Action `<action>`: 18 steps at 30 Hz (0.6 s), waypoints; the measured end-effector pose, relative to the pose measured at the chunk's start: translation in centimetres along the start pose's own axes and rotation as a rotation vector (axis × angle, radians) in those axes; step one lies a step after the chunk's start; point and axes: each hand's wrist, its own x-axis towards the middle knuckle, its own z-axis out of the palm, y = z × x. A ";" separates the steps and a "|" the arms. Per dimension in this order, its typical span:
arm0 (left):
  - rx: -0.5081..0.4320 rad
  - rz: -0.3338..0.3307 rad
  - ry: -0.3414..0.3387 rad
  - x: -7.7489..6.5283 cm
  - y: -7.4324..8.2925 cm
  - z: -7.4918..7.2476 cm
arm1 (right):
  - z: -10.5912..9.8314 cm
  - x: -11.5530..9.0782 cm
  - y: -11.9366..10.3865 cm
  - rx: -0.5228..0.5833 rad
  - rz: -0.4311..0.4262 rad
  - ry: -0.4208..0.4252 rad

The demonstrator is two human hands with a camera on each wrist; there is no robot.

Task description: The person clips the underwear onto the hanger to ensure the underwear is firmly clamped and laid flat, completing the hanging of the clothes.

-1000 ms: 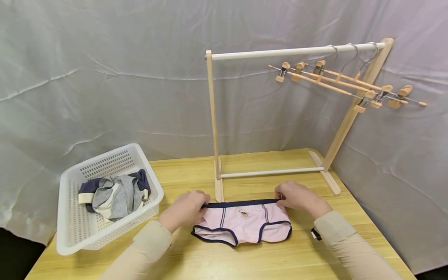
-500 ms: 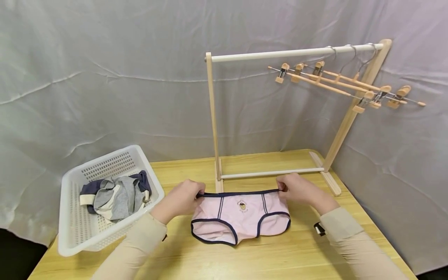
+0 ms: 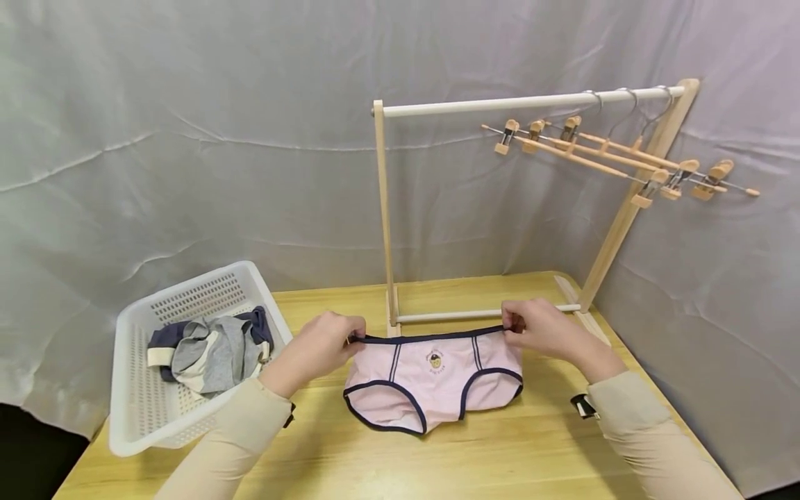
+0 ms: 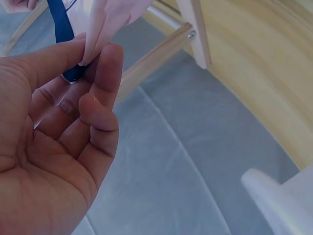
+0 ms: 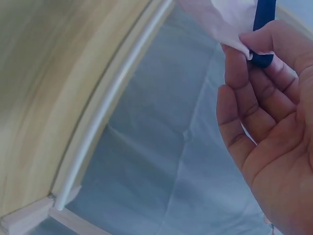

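Note:
A pair of pink underpants [image 3: 431, 378] with dark navy trim and a small printed badge is stretched between both hands in the head view. My left hand [image 3: 321, 344] pinches the left end of the navy waistband; in the left wrist view, the thumb and fingers [image 4: 108, 68] press the cloth between them. At the other end, my right hand [image 3: 540, 333] pinches the waistband corner, seen close up as folded pink cloth [image 5: 230, 24] in the right wrist view. The waistband is raised, with the leg openings hanging towards the table.
Behind the underpants stands a wooden rack [image 3: 382, 208] with a white top rail [image 3: 469, 106]. Several clip hangers [image 3: 581, 156] hang at its right side. On the left, a white plastic basket [image 3: 134, 389] holds grey and navy clothes [image 3: 219, 354]. The table [image 3: 400, 465] is light wood.
Both hands have lifted the waistband up and slightly away from the body. The underpants, earlier lying flatter on the table, now hang more upright and face the camera.

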 end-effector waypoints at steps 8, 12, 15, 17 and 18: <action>-0.030 0.014 0.062 -0.1 0.3 -1.1 | -1.3 -0.3 -0.5 -0.002 -0.043 0.089; -0.052 0.013 0.065 -0.2 0.3 -1.5 | -1.9 -0.5 -0.7 -0.004 -0.063 0.103; -0.053 0.012 0.057 -0.1 0.3 -1.9 | -2.4 -0.7 -0.9 -0.013 -0.064 0.107; -0.043 0.011 0.052 -0.1 0.3 -2.1 | -2.7 -0.8 -1.1 -0.014 -0.069 0.114; -0.038 0.009 0.050 -0.1 0.4 -2.2 | -2.8 -0.9 -1.2 -0.016 -0.075 0.123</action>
